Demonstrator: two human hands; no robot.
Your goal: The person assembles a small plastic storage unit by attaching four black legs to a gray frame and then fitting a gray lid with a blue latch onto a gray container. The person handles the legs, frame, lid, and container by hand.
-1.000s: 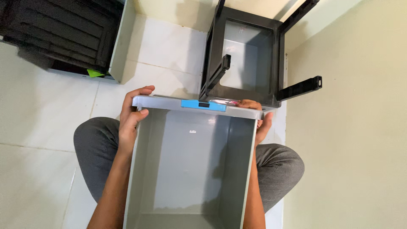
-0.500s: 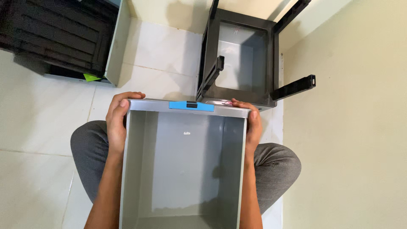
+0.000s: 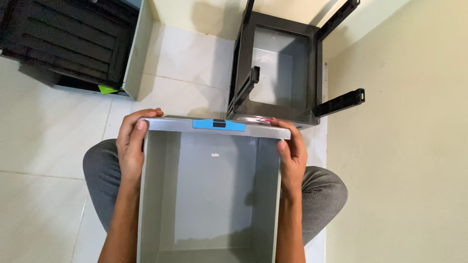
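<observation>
In the upper left of the frame stands a black slatted unit [image 3: 63,41] with a pale grey side panel, resting on the white tiled floor [image 3: 44,141]; a small bright green scrap [image 3: 107,89] lies at its lower edge.

Lower, left of centre, the person's left hand [image 3: 132,146] clasps the left front corner of a grey metal drawer [image 3: 214,195]. Its grip is closed on the drawer: the thumb lies along the top of the front rim, the fingers curl over the outer side of the left wall, and the forearm runs down beside that wall to the bottom edge of the frame.

The drawer fills the lower middle of the frame, open side up and empty, held over the person's lap between knees in grey trousers [image 3: 100,178]. On the middle of its front rim sits a blue strip [image 3: 218,124] with a small dark piece at its centre.

Just beyond the drawer's front rim, in the upper middle, stands a black cabinet frame [image 3: 275,63] with a grey inside, two black slide rails [image 3: 339,103] sticking out of it toward the right.

The right hand [image 3: 291,156] holds the right front corner of the drawer, its grip likewise closed on it, fingers wrapped over the rim and right wall.

A pale yellow-green wall [image 3: 404,146] takes up the right side of the frame.
</observation>
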